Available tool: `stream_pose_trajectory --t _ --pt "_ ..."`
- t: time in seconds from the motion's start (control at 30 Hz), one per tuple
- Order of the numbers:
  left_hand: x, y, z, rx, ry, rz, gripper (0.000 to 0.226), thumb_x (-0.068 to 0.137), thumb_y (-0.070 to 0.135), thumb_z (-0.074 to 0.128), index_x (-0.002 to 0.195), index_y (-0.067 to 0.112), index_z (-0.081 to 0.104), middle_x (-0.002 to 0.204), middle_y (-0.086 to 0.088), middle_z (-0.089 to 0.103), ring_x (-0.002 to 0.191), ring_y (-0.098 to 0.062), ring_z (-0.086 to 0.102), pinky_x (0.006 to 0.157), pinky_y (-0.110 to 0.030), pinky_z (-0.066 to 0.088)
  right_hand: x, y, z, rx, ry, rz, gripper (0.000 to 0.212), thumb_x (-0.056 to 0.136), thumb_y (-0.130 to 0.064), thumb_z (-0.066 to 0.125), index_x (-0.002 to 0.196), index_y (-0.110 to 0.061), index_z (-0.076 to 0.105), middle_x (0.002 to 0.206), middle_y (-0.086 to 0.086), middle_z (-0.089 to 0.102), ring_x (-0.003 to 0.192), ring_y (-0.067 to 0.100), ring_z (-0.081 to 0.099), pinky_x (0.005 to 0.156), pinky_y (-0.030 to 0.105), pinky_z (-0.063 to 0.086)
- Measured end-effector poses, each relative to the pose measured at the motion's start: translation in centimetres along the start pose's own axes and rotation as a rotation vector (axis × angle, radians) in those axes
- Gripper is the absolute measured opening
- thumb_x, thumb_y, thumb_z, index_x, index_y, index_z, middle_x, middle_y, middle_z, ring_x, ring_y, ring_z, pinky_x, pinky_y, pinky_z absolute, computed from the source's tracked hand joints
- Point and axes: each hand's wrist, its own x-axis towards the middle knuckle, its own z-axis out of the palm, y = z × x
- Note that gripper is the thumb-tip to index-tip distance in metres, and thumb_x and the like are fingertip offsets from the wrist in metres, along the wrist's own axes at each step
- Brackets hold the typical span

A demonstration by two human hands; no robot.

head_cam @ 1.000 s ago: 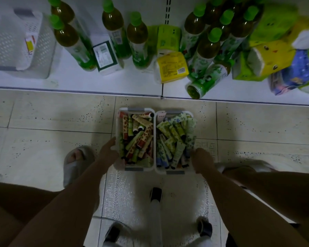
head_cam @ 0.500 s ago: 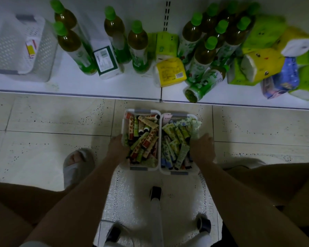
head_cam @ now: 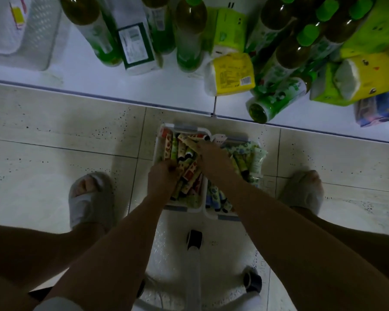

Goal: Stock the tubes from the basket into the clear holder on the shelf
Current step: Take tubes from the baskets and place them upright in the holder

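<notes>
Two white baskets stand side by side on the floor tiles. The left basket (head_cam: 184,127) holds red and cream patterned tubes (head_cam: 190,173); the right basket (head_cam: 239,139) holds green and blue tubes (head_cam: 256,158). My left hand (head_cam: 163,179) is down in the near part of the left basket, fingers curled into the tubes. My right hand (head_cam: 211,154) reaches across into the same basket, its fingertips closed on a cream tube (head_cam: 194,140) near the far rim. A white perforated container (head_cam: 35,32) stands on the shelf at top left. I cannot make out a clear holder.
The low white shelf (head_cam: 99,86) carries green-capped bottles (head_cam: 189,30), one bottle lying on its side (head_cam: 276,101), and yellow tissue packs (head_cam: 233,74). My slippered feet (head_cam: 90,198) (head_cam: 303,189) flank the baskets. A wheeled stool base (head_cam: 194,265) is under me.
Both hands have left the baskets' outer sides and gone into the left basket among the tubes. The view has dropped closer to the floor.
</notes>
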Motion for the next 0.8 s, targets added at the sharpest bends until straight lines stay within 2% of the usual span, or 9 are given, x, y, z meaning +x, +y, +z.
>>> stream_pose_trajectory --t 0.1,0.17,0.27,0.4,0.47,0.57,0.6,0.7,0.8 --pt "0.1 -0.5 -0.7 -0.152 -0.004 0.023 0.008 0.093 0.024 0.058 0.095 0.027 0.066 0.090 0.014 0.062 0.076 0.001 0.062 0.059 -0.007 0.049 1.7 -0.1 1.0 -0.134 -0.018 0.025 0.028 0.100 -0.004 0.041 0.126 -0.004 0.052 0.122 0.016 0.059 0.103 0.032 0.062 0.078 0.038 0.049" --pt "0.3 -0.1 -1.4 -0.282 -0.005 0.015 0.011 0.094 0.022 0.056 0.091 0.030 0.063 0.089 0.015 0.065 0.077 0.006 0.064 0.059 -0.010 0.053 2.3 -0.2 1.5 -0.137 0.004 0.059 0.021 0.100 -0.005 0.043 0.114 -0.005 0.058 0.113 0.015 0.064 0.098 0.030 0.064 0.077 0.037 0.051" --pt "1.0 1.5 -3.0 -0.383 0.005 0.011 0.016 0.094 0.018 0.055 0.085 0.031 0.059 0.090 0.010 0.066 0.084 -0.001 0.065 0.061 -0.015 0.052 2.1 -0.5 1.3 -0.072 0.108 0.082 0.020 0.100 -0.009 0.044 0.102 -0.005 0.064 0.103 0.013 0.067 0.092 0.025 0.065 0.071 0.031 0.047" --pt "1.5 3.8 -5.7 -0.593 -0.033 -0.041 0.007 0.092 0.014 0.058 0.090 0.020 0.062 0.105 -0.012 0.067 0.100 -0.028 0.066 0.086 -0.050 0.055 0.1 -1.4 -1.8 0.299 0.268 0.060 0.023 0.099 -0.014 0.049 0.109 -0.005 0.067 0.104 0.013 0.065 0.096 0.026 0.060 0.077 0.030 0.042" --pt "1.1 5.4 -7.2 -0.652 -0.051 -0.038 0.007 0.093 0.013 0.059 0.099 0.009 0.062 0.112 -0.017 0.064 0.107 -0.032 0.062 0.094 -0.056 0.050 -1.2 -2.2 -4.3 0.476 0.317 0.076 0.018 0.099 -0.017 0.052 0.100 -0.007 0.067 0.093 0.001 0.062 0.086 0.016 0.057 0.072 0.027 0.041" --pt "-0.5 8.4 -9.8 -0.682 -0.033 0.047 0.012 0.092 0.010 0.060 0.083 0.017 0.063 0.096 -0.016 0.066 0.094 -0.032 0.064 0.091 -0.055 0.052 -3.4 -4.1 -8.6 0.695 0.346 0.097 0.013 0.097 -0.018 0.057 0.084 -0.018 0.058 0.075 -0.013 0.055 0.069 -0.003 0.053 0.065 0.016 0.042" --pt "-1.2 9.5 -10.7 -0.683 -0.023 0.078 0.015 0.092 0.012 0.060 0.080 0.020 0.065 0.091 -0.015 0.068 0.089 -0.032 0.067 0.085 -0.050 0.056 -4.1 -4.6 -10.0 0.747 0.343 0.098 0.015 0.096 -0.019 0.058 0.082 -0.016 0.058 0.072 -0.008 0.057 0.066 -0.001 0.056 0.062 0.017 0.044" --pt "-3.4 12.6 -13.8 -0.743 -0.023 0.168 0.009 0.092 0.012 0.062 0.086 0.018 0.066 0.084 -0.006 0.071 0.078 -0.020 0.071 0.065 -0.034 0.059 -6.2 -6.5 -14.1 0.881 0.350 0.073 0.026 0.096 -0.023 0.060 0.096 0.004 0.059 0.083 0.022 0.058 0.077 0.028 0.061 0.063 0.027 0.050" --pt "-5.4 15.4 -17.3 -0.745 0.003 0.281 0.010 0.092 0.013 0.063 0.101 0.010 0.063 0.088 -0.006 0.069 0.077 -0.016 0.069 0.066 -0.032 0.059 -8.7 -8.6 -17.9 0.920 0.390 -0.015 0.036 0.095 -0.026 0.061 0.104 0.009 0.056 0.099 0.035 0.056 0.090 0.044 0.060 0.071 0.045 0.056"
